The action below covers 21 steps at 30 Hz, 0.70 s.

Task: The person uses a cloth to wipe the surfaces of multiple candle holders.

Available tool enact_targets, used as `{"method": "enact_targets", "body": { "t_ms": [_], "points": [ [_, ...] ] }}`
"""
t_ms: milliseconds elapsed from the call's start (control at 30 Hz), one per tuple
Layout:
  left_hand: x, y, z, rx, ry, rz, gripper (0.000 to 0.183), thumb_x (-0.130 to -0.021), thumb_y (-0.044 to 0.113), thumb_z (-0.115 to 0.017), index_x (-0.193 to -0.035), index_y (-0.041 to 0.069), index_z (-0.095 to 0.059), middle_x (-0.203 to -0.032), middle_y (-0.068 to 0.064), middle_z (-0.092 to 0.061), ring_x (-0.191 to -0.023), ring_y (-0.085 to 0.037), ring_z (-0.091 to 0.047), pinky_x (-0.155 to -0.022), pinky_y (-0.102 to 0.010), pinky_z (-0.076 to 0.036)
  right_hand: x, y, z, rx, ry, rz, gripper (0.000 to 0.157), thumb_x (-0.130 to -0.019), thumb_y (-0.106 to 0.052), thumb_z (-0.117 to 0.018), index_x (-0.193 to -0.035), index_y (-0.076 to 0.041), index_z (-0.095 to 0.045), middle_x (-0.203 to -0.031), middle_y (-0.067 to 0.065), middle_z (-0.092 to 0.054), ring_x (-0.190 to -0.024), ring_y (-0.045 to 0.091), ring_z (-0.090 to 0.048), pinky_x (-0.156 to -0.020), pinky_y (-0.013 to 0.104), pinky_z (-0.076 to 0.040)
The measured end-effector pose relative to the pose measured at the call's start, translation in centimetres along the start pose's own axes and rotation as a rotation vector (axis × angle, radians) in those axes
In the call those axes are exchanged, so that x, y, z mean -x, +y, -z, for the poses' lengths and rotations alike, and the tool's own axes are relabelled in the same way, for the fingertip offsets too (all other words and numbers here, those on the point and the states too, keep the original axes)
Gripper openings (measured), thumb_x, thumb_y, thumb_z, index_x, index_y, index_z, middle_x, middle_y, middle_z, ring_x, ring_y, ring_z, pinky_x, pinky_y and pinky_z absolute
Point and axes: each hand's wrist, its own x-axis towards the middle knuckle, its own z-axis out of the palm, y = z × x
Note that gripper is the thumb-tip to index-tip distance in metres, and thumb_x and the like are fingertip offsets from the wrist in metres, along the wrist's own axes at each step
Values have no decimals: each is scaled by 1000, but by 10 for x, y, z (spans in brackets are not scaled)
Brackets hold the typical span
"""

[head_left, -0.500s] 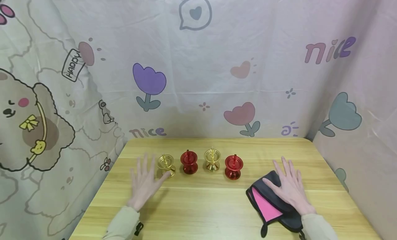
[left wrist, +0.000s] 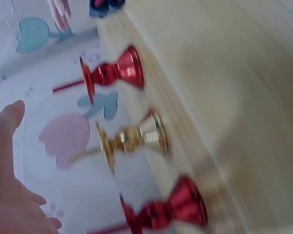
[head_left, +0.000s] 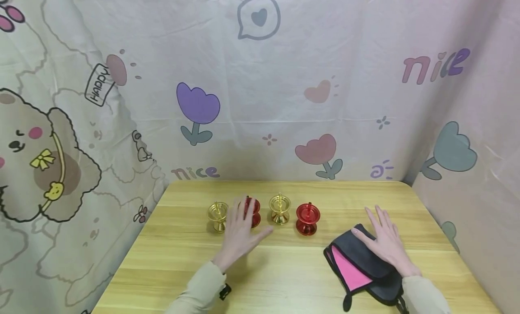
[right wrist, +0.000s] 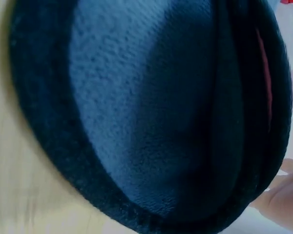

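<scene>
Four-fingered spread and thumb out, my left hand (head_left: 239, 237) hovers in front of the row of spiked candle holders, overlapping the left red candle holder (head_left: 256, 212) in the head view. To its left stands a gold candle holder (head_left: 218, 214); to its right are another gold candle holder (head_left: 280, 209) and a red candle holder (head_left: 307, 218). All stand upright. In the left wrist view, the right red holder (left wrist: 112, 73) appears sideways, apart from the hand. My right hand (head_left: 387, 246), fingers extended, is over a folded dark grey and pink cloth (head_left: 353, 271) with black edging.
The light wooden table (head_left: 162, 260) runs back to a printed fabric backdrop (head_left: 260, 93), which also closes off both sides. A black loop (head_left: 347, 301) sticks out from the cloth's front corner.
My left hand has moved right, from beside the left gold candle holder to in front of the left red one. My right hand has barely shifted; the holders and cloth stay put.
</scene>
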Motion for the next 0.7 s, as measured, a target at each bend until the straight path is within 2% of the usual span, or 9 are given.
{"method": "enact_targets", "body": {
  "t_ms": [100, 233, 433, 567, 700],
  "points": [
    [-6, 22, -15, 115, -37, -14, 106, -85, 71, -62, -163, 16, -15, -171, -10, -4, -158, -36, -6, -124, -63, -13, -2, 5, 2, -40, -21, -4, 89, -93, -49, -64, -158, -2, -25, -164, 34, -10, -149, 58, -6, -109, 82, -12],
    [-14, 48, -37, 321, -74, -10, 109, -82, 68, -69, -162, 15, -17, -170, -9, -13, -156, -36, -17, -118, -68, -25, -3, 11, 5, -99, -57, -31, 88, -94, -46, -63, -158, -1, -23, -163, 35, -9, -146, 62, -11, -106, 84, -15],
    [-27, 71, -67, 564, -117, 37, 105, -81, 53, -80, -160, 11, -24, -163, -17, -31, -147, -39, -36, -112, -69, -36, -3, 17, 6, -138, -101, -68, 86, -96, -45, -63, -157, 0, -23, -161, 37, -12, -143, 63, -14, -102, 85, -19],
    [-35, 79, -85, 640, -109, 42, 107, -78, 41, -86, -158, 7, -25, -153, -21, -44, -139, -38, -47, -112, -64, -40, -3, 19, 6, -150, -105, -69, 85, -95, -45, -63, -157, 1, -26, -160, 38, -15, -143, 63, -16, -103, 84, -20],
    [-44, 86, -98, 645, -91, 54, 106, -76, 35, -88, -157, 1, -27, -153, -23, -45, -141, -40, -45, -116, -63, -35, -3, 19, 5, -150, -105, -63, 84, -95, -43, -64, -155, 2, -28, -158, 38, -18, -142, 62, -19, -103, 82, -22]
  ]
}}
